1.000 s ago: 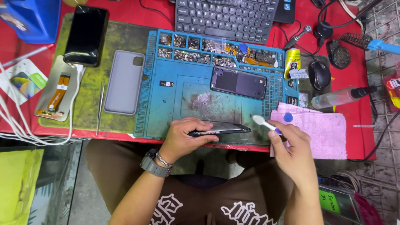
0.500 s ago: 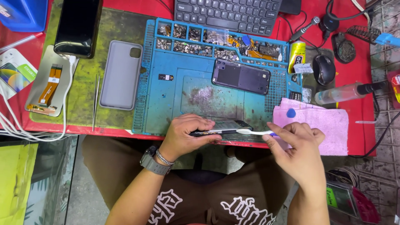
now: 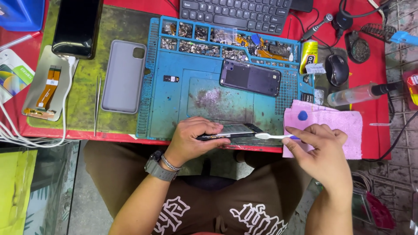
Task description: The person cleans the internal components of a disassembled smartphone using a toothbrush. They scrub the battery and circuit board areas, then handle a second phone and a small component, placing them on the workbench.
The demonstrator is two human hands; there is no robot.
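My left hand (image 3: 193,137) grips an opened phone body (image 3: 233,130) on edge at the near rim of the blue repair mat (image 3: 174,102). My right hand (image 3: 320,150) holds a white toothbrush (image 3: 272,136) by its handle, its head touching the phone's right end. A dark phone back cover (image 3: 250,77) lies flat on the mat further away. A watch and a bracelet sit on my left wrist.
A pink cloth (image 3: 337,124) lies under my right hand. A grey phone case (image 3: 124,76), tweezers (image 3: 96,104), a phone screen (image 3: 77,26) and a display part with flex cable (image 3: 43,89) rest on the left. A keyboard (image 3: 237,13), mouse (image 3: 337,69), glue tube (image 3: 309,56) and squeeze bottle (image 3: 357,93) lie beyond.
My right hand brought the toothbrush leftward from the pink cloth to the right end of the phone. My left hand kept its grip on the phone.
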